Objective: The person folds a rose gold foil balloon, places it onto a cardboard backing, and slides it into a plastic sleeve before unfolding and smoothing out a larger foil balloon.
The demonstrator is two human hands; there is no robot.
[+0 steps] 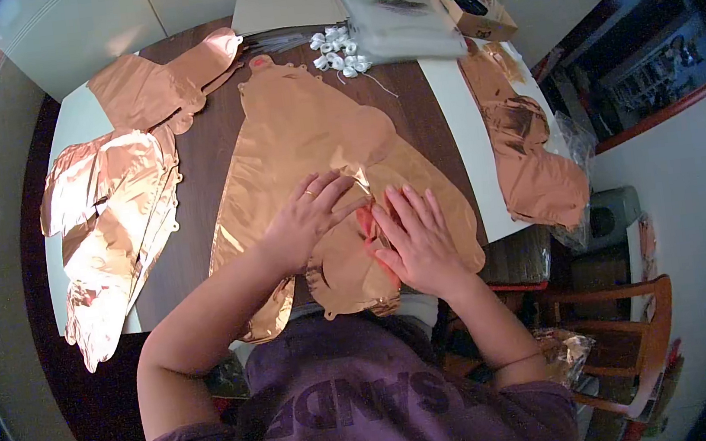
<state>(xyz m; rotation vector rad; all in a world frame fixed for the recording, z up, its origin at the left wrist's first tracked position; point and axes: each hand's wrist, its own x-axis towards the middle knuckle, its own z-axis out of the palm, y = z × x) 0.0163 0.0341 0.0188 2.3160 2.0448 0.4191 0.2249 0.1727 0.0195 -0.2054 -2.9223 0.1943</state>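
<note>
A large flat rose-gold foil balloon lies across the middle of the table, its lower end hanging toward my body. My left hand rests on it with fingers stretched to the right, a ring on one of them. Just to its right, my right hand lies on the foil with fingers spread and pointing away from me. Creased, shiny foil and a red-orange patch show between the two hands. Small tabs line the balloon's edge.
More foil balloons are heaped on the left, and another balloon lies on the right. White ribbon rolls, a stack of clear plastic bags and a cardboard box stand at the back. A wooden chair is at right.
</note>
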